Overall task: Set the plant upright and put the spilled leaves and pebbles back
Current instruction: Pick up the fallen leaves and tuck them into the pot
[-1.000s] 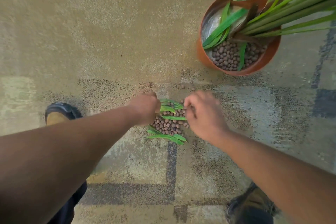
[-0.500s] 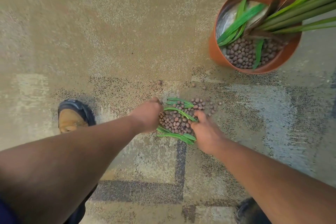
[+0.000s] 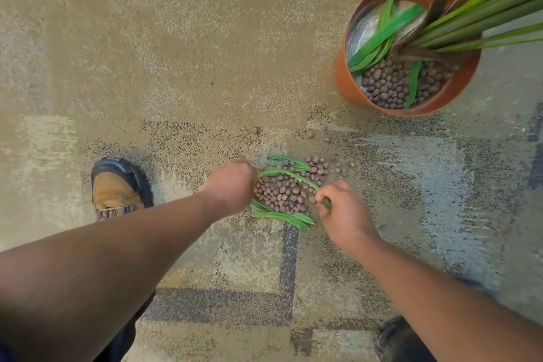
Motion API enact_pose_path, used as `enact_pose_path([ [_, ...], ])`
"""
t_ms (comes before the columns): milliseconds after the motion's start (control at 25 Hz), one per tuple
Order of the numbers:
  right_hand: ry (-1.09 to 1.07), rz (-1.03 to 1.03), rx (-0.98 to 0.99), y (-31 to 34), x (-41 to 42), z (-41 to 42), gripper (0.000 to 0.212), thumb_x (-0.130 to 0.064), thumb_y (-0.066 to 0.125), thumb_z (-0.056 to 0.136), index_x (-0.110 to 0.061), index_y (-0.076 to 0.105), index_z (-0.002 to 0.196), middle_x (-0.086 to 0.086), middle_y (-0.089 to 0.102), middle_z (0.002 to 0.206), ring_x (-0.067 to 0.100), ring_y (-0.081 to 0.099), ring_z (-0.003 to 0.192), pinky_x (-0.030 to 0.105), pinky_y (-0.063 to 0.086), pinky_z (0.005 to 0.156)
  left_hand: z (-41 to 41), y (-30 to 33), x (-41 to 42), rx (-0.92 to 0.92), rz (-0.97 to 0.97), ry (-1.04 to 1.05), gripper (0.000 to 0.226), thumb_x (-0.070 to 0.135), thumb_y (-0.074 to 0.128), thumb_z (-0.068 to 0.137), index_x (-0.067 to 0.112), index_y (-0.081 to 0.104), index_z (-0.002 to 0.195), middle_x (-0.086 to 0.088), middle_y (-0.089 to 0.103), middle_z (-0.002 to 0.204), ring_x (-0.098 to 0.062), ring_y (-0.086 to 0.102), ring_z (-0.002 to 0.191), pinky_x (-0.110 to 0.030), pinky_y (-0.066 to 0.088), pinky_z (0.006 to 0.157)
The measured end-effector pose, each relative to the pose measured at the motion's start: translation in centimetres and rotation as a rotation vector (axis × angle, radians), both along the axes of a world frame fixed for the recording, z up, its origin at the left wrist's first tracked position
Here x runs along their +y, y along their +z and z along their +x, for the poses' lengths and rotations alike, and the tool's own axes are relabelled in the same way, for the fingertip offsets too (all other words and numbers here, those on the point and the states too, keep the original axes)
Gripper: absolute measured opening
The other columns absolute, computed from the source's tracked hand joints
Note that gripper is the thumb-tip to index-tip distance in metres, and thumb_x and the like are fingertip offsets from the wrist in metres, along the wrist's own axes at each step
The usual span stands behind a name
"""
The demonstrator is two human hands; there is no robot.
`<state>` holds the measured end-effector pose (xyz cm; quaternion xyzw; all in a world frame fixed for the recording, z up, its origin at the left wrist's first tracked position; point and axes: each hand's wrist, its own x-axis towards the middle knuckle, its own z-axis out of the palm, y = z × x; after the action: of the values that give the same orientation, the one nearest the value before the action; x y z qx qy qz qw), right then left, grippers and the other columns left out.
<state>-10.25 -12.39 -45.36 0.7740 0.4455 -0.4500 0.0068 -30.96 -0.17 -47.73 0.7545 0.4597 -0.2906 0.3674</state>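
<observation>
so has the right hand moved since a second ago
Yes. The right hand has slid from the far right edge of the pebble pile to its near right corner, toward the person, and now pinches a leaf.

The plant (image 3: 482, 9) runs off the top and right edges, so only the lower stalks and a bit of one big leaf show. Its stems cover the far inside of the pot (image 3: 349, 85), and what's under them can't be made out. The left hand (image 3: 229, 186) is seen from the back, fingers curled under and hidden, so no telling if it holds anything; it also covers the left edge of the pebble pile (image 3: 282, 194). The right hand (image 3: 342, 211) hides the end of one leaf (image 3: 289, 175). The right shoe (image 3: 393, 341) is mostly behind the forearm and cropped by the bottom edge.
</observation>
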Motion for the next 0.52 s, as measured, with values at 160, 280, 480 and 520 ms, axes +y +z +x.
enact_pose_path([
  [160, -0.244, -0.006, 0.058, 2.0, 0.5, 2.1, 0.026, -0.003, 0.069, 0.091, -0.025, 0.062, 0.079, -0.01, 0.064, 0.093, 0.006, 0.063, 0.079, 0.016, 0.056, 0.065, 0.6, 2.2, 1.8, -0.06, 0.011, 0.149, 0.019, 0.005, 0.063, 0.096, 0.019, 0.073, 0.086, 0.0, 0.072, 0.089, -0.01, 0.069, 0.073, -0.013, 0.053, 0.054],
  [280, -0.548, 0.109, 0.16, 3.8, 1.7, 3.9, 0.025, 0.0, 0.069, 0.091, -0.023, 0.062, 0.084, -0.002, 0.064, 0.085, -0.001, 0.059, 0.062, 0.013, 0.048, 0.049, 3.4, 5.5, 3.6, -0.259, -0.093, 0.416, 0.024, 0.004, 0.072, 0.092, 0.025, 0.07, 0.079, 0.005, 0.07, 0.08, 0.001, 0.066, 0.063, -0.009, 0.051, 0.051],
  [480, -0.857, 0.583, 0.108, 7.1, 6.4, 7.9, 0.03, -0.004, 0.064, 0.097, -0.033, 0.06, 0.094, -0.009, 0.064, 0.09, -0.003, 0.059, 0.069, 0.014, 0.05, 0.058, 10.9, 10.1, 6.3, -0.612, -0.149, 0.657, 0.019, 0.006, 0.071, 0.094, 0.025, 0.074, 0.092, 0.007, 0.069, 0.082, 0.006, 0.06, 0.052, -0.01, 0.046, 0.046],
  [520, -0.913, 0.604, 0.094, 7.3, 7.4, 8.7, 0.028, -0.005, 0.063, 0.097, -0.033, 0.061, 0.094, -0.007, 0.064, 0.089, 0.0, 0.059, 0.068, 0.015, 0.048, 0.057, 12.5, 10.5, 6.8, -0.645, -0.104, 0.662, 0.018, 0.007, 0.07, 0.094, 0.024, 0.074, 0.096, 0.011, 0.068, 0.084, 0.008, 0.061, 0.057, -0.01, 0.048, 0.049],
])
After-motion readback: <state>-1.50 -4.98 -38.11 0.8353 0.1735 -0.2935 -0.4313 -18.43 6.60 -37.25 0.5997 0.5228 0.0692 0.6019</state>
